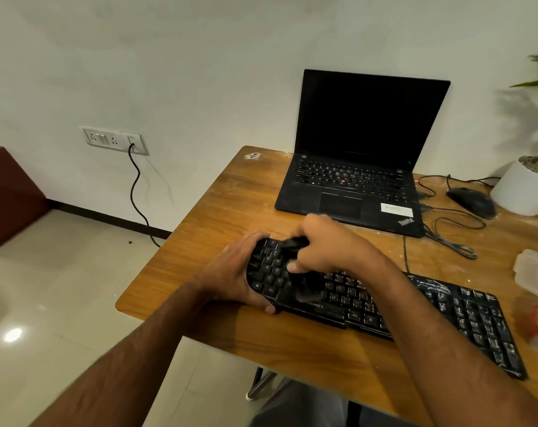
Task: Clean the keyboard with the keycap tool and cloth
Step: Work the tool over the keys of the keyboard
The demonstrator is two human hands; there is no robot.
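The black keyboard (384,306) lay flat and slantwise on the counter (218,211), its left end clasped in the left grip (240,272). A dark cloth (295,241), blurred, was bunched under the right grip (323,245), pressed onto the keys just beside the left grip.

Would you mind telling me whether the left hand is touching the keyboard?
Touching. The head view shows the left hand gripping the keyboard's left end, fingers curled over its far edge, thumb at the near edge.

One head-worn view looks forward and down, close over the table (206,211); no second view.
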